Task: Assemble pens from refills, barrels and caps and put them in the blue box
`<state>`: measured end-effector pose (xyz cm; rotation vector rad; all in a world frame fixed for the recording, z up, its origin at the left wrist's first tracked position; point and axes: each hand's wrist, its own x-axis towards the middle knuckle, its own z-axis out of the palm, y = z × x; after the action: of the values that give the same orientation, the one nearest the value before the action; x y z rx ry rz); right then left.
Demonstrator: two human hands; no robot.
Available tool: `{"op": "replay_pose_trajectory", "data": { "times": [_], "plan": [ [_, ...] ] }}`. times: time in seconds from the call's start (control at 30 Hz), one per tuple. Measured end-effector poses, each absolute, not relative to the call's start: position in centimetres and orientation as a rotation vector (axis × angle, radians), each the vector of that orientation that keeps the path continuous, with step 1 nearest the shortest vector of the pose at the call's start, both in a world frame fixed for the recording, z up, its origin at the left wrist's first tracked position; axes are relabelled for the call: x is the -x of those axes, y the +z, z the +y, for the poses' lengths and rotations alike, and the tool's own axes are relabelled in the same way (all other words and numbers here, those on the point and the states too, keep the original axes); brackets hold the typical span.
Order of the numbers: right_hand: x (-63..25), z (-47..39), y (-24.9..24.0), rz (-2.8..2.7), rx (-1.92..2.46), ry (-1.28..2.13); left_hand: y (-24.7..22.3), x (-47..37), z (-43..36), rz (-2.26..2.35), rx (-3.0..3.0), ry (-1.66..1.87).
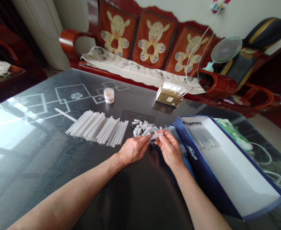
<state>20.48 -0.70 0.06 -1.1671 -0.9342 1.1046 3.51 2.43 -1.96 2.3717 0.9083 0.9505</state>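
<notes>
A translucent white pen cap [156, 136] is held between my two hands, over the near side of a loose pile of caps [142, 126]. My left hand [135, 149] has its fingers pressed together at the cap's left end. Thumb and fingers of my right hand [170, 147] pinch its right end. Some white and black small parts lie mixed in the pile. To the left, many translucent pen barrels [97, 127] lie side by side in a row. Thin pen refills [175, 132] lie just beyond my right hand, partly hidden by it.
A blue box [229, 179] with a white inside stands at the right, with more refills [201, 134] at its far end. Farther back are a small round tub [109, 95] and a tissue pack [169, 95]. A green packet [233, 134] and white cables lie right of the box.
</notes>
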Motion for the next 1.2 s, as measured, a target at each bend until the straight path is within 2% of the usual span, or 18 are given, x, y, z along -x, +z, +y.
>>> {"op": "replay_pose_trajectory", "data": {
  "times": [0.37,1.03,1.2],
  "plan": [
    [-21.2,-0.7,-0.9,-1.128,1.266,1.056,-1.6,-3.5,2.5,0.934,-2.421,0.888],
    [-20.0,-0.9,-0.6,-0.939,1.312,1.17,-2.2,-3.5,1.9,1.125,-2.617,0.744],
    [-19.9,-1.1,0.1,-1.139,1.298,1.088,-1.6,-3.4,1.9,1.105,-2.679,0.808]
  ]
}}
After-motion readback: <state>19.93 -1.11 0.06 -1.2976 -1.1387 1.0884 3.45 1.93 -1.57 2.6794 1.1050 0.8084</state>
